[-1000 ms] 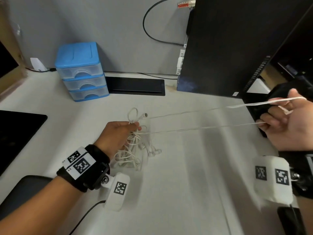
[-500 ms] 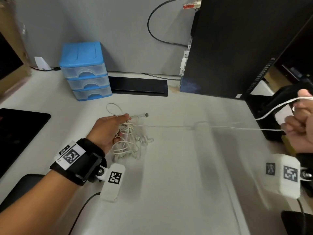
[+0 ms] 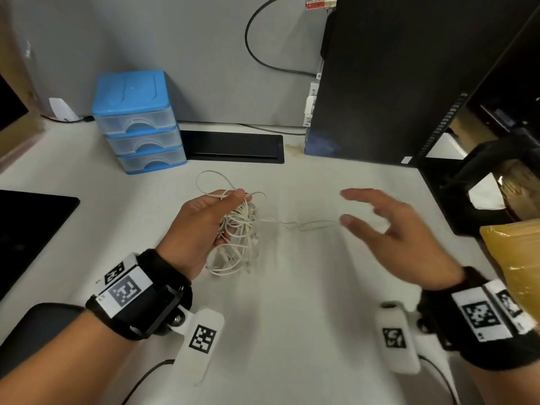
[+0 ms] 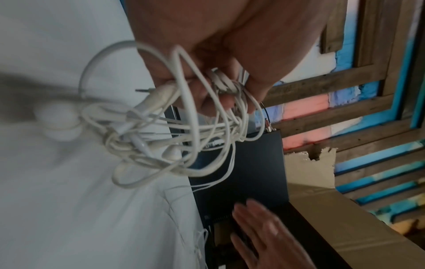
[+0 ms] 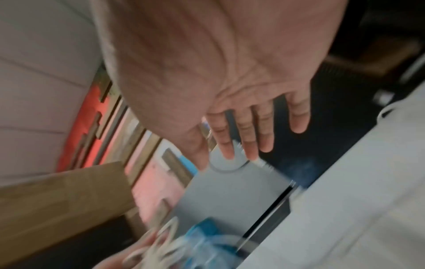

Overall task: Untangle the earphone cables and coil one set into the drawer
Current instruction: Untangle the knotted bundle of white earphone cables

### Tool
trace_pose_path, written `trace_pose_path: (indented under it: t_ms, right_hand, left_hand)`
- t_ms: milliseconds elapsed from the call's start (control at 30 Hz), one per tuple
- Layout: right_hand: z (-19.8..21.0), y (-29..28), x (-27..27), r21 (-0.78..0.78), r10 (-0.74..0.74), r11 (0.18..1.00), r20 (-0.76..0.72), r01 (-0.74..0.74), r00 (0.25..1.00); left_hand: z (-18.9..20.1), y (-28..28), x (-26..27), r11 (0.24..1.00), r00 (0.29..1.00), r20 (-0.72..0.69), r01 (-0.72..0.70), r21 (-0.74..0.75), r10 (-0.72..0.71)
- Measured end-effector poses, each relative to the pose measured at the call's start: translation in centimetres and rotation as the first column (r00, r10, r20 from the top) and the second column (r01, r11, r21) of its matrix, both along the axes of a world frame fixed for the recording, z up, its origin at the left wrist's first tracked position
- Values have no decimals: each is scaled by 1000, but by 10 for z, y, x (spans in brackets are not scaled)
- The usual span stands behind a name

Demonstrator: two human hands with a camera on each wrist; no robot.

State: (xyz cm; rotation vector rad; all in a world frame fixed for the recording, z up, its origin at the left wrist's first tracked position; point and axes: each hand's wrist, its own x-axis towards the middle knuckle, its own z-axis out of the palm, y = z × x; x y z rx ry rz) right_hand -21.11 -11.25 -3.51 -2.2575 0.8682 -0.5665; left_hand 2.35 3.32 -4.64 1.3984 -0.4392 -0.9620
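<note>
A tangled bundle of white earphone cables point(image 3: 238, 229) hangs from my left hand point(image 3: 204, 226), lifted just off the white desk point(image 3: 292, 317); the fingers curl round its strands point(image 4: 174, 127). One loose strand point(image 3: 309, 225) trails right along the desk toward my right hand point(image 3: 377, 220). That hand hovers with straight, spread fingers point(image 5: 253, 131) and holds nothing. The blue three-drawer unit point(image 3: 140, 121) stands at the back left, all drawers closed.
A black computer tower point(image 3: 394, 77) stands at the back right, with a black cable slot point(image 3: 233, 146) in the desk beside the drawers. A dark pad point(image 3: 26, 226) lies at the left and a yellow padded bag point(image 3: 517, 258) at the right edge.
My right hand let go of the stretched cable and swung back left toward the bundle, fingers now spread. The taut strand went slack onto the desk. My left hand lifted the bundle slightly.
</note>
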Motion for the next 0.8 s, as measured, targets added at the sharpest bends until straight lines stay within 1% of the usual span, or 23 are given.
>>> trace_pose_path:
  t_ms: [67,133,233,333,400,467,533,600,633,667,733,767,800]
  right_hand:
    - [-2,30,19,80,84,992,105,-92,991]
    - [-9,51,29,140,108,982,156,-131,982]
    - [-18,66,35,239,49,965,250,-110,967]
    - [-17,67,37,353,-26,928,372,-116,928]
    - [-16,66,37,421,-49,896,416,-145,908]
    - [-16,67,38,453,-77,880,428,-140,900]
    - [-17,68,38,459,-96,880,429,-126,898]
    - [-18,68,38,465,-103,876,439,-128,892]
    - [-18,68,38,478,-108,868,451,-137,886]
    - [-18,68,38,490,-113,859,461,-147,880]
    - [-18,68,38,499,-115,852,471,-157,875]
    - [-19,68,38,498,-114,853,472,-158,874]
    - [-19,68,38,501,-111,850,472,-162,875]
  left_hand:
    - [4,2,-9,999,999,4,42,-23,-42]
    - [7,3,-15,995,996,11,85,-49,-84]
    - [10,6,-22,986,990,-3,137,-100,-138]
    - [11,7,-25,977,986,-36,157,-145,-163]
    - [11,8,-26,970,981,-59,173,-168,-186]
    - [10,8,-24,958,969,-113,190,-212,-218]
    - [7,11,-21,932,937,-202,220,-289,-284]
    - [6,12,-19,893,886,-266,277,-356,-380]
    - [6,13,-19,880,876,-254,308,-361,-410]
    - [6,13,-19,875,882,-210,336,-348,-422]
    - [7,12,-24,889,921,-29,366,-274,-389]
    - [7,13,-28,895,928,81,373,-245,-365]
    - [7,14,-31,894,920,173,385,-231,-351]
